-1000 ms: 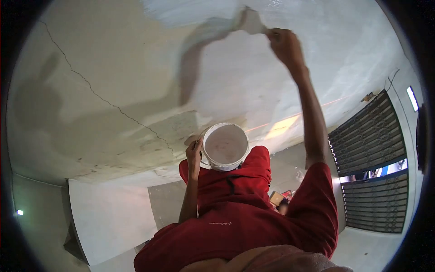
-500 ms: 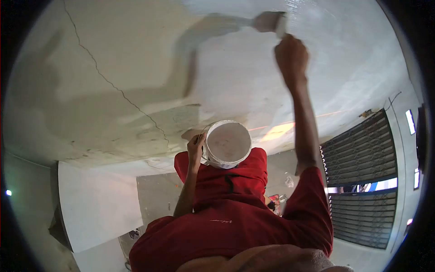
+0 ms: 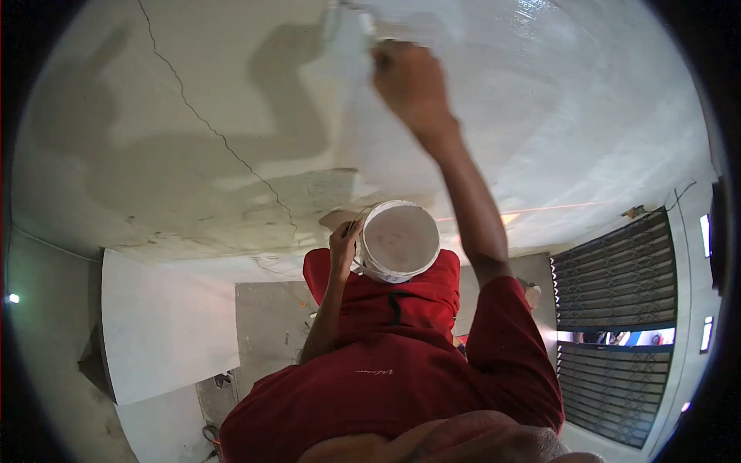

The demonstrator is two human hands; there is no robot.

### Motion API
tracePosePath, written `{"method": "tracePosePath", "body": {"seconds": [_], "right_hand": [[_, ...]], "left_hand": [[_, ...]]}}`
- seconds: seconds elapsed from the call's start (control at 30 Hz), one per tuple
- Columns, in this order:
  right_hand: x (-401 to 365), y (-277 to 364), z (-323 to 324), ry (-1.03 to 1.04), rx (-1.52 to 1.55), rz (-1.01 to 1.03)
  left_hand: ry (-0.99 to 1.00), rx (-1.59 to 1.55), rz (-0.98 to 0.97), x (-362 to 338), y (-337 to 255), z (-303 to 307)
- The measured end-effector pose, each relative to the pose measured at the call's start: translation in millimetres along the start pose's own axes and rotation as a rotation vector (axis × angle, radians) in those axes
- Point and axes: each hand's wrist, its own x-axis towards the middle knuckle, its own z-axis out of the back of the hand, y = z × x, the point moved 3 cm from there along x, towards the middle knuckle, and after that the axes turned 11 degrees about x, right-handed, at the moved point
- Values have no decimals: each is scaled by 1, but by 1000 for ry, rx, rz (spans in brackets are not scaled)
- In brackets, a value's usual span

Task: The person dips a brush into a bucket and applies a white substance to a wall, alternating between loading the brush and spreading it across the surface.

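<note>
A white paint bucket (image 3: 380,269) is at my waist, tilted so that its pale inside faces me. My left hand (image 3: 343,242) is closed on its handle at the left side of the rim. My right hand (image 3: 414,86) is raised high before me, closed around a paintbrush (image 3: 366,25) that is blurred by motion. The brush lies against the wall, along the border between white paint (image 3: 494,100) on the right and the duller, yellowish surface (image 3: 216,85) on the left. Wet paint glints near the top.
A long crack (image 3: 207,123) runs down the yellowish wall. At the lower left stands a white panel (image 3: 170,324). A folding metal gate (image 3: 617,274) is on the right. Several small things are scattered on the grey floor (image 3: 266,316).
My right hand has swept left with the paintbrush, from the white area to its left border. My left hand and the bucket have shifted slightly right in view.
</note>
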Motion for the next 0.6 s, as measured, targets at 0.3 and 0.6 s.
{"method": "tracePosePath", "body": {"seconds": [0.3,0.6], "right_hand": [[-29,-117,158,-216,-210,-386],[-21,-96,121,-338,-571,-273]], "left_hand": [[-6,25,-31,-1,1,2],[-13,25,-53,2,1,1]]}}
